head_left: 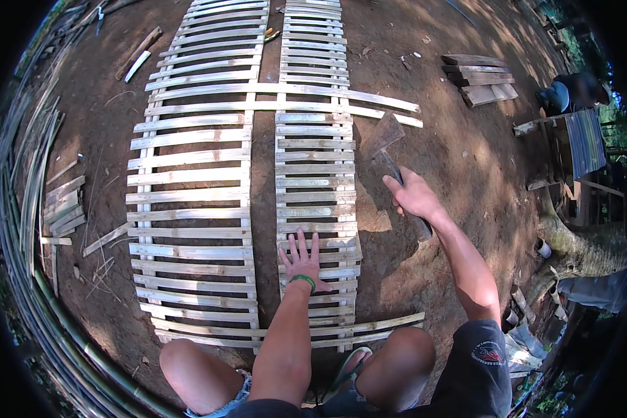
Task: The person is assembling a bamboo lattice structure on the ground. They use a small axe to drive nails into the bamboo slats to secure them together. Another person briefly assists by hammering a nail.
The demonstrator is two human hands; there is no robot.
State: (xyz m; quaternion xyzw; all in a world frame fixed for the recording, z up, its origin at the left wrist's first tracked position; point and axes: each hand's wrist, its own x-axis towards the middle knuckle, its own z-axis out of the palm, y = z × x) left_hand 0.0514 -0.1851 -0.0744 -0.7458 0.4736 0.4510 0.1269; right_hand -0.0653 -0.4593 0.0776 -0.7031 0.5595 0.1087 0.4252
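- Bamboo slat panels fill the middle of the frame: a right bamboo panel [315,174] and a left bamboo panel [191,174] lie side by side on the bare dirt ground [460,167], running from the top edge down to the person's knees.
- The left hand [302,261] lies flat and spread, fingers splayed, pressing on the lower slats of the right panel; it grips nothing. A green wristband [302,280] sits on that wrist.
- The right hand [412,195], right of centre, is closed around the handle of a hatchet [391,150], whose blade points toward the upper left, just beside the right panel's edge.
- Stacked wooden boards [479,78] lie in the upper right.
- Long bamboo poles [21,230] curve along the left edge.
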